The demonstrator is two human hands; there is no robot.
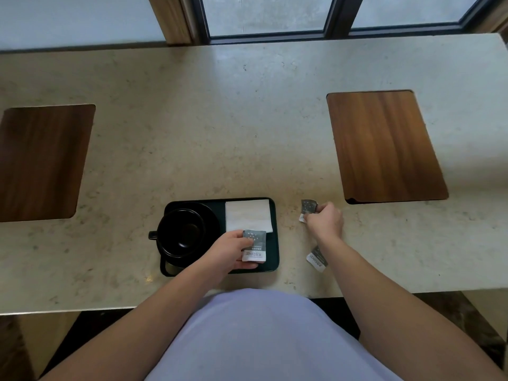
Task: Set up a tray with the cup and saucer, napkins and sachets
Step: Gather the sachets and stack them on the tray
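A dark tray [275, 243] lies low in the middle of the frame on a pale stone table [220, 119]. On its left half a black cup [180, 232] stands on a black saucer [211, 215], the handle pointing to the left of the frame. A white napkin [247, 215] lies flat in the tray's upper right part.

The left hand [233, 253] reaches in from below and is closed on a grey and white sachet [255, 246], thumb on top and fingers beneath, holding it over the tray's lower right part, just below the napkin; whether the sachet touches the tray cannot be told.

The right hand [325, 220] is over the table, right of the tray, with fingers curled around a second sachet [308, 209], which sticks out to the hand's left. A third sachet [317, 258] lies on the table just below that hand, partly hidden by the forearm.

Two wooden panels are set into the table, one at the left edge of the frame [41, 163] and one at the upper right [384, 147]. A window [330, 12] runs along the top.
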